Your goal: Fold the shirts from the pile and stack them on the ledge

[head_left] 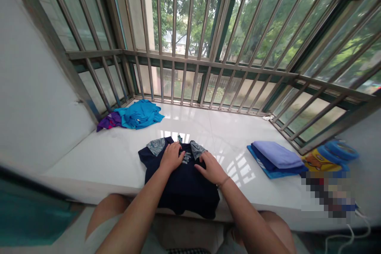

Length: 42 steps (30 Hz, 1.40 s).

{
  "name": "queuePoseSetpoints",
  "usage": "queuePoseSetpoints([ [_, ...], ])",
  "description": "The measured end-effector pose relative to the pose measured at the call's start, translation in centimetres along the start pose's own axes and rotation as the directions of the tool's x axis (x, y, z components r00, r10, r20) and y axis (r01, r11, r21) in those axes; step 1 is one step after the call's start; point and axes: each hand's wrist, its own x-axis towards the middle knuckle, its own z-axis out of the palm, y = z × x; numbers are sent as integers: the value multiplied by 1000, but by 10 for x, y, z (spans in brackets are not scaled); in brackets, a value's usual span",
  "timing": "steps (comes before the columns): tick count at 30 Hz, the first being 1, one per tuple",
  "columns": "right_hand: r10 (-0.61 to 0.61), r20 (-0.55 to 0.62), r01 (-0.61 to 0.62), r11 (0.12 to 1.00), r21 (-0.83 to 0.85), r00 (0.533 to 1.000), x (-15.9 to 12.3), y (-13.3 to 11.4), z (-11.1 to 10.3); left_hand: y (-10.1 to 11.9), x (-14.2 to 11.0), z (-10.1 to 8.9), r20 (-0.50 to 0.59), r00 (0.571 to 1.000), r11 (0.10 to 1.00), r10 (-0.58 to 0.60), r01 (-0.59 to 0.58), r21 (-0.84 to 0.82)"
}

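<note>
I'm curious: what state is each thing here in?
Navy fabric shirt with grey patterned shoulders: spread out
Blue and purple cloth pile: crumpled
Lavender and blue cloth stack: folded
Rounded yellow and blue container: blurred, closure unclear
Large glass window: cannot tell if shut
Left bare hand: resting on the shirt
Right bare hand: likewise

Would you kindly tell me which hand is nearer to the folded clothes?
Right: the right hand is on the dark shirt, left of the folded clothes and apart from them; the left hand, also on the shirt, is farther left.
</note>
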Motion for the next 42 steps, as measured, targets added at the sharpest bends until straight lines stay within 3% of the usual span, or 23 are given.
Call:
queuePoseSetpoints([
  [3,158,-121,-157,987,15,980,8,25,-4,0,0,-1,-3,1000,1000,-4,4,3],
  [6,348,-211,-328,936,128,913,18,49,-9,0,0,0,-4,1000,1000,-3,3,3],
  [11,531,-93,-375,700,608,842,23,66,-4,-2,1,2,-37,999,1000,-4,5,11],
  [16,536,-31,-365,614,700,843,20,78,0,-8,2,2,-72,997,1000,10,-12,-28],
  [26,510,-86,-356,703,615,856,30,87,12,-15,3,2,-139,990,988,-33,12,-153],
  [32,524,-104,-344,683,645,845,23,84,15,-17,3,-3,-223,970,977,-94,47,-207],
  [34,532,-164,-319,697,643,831,19,84,13,-19,3,-4,-258,958,975,-126,72,-208],
  [39,443,-321,-308,867,392,837,9,77,21,-16,2,-3,-176,972,988,-154,149,-41],
  [42,408,-375,-330,908,257,832,6,73,32,-9,3,0,-147,979,986,-142,154,72],
])
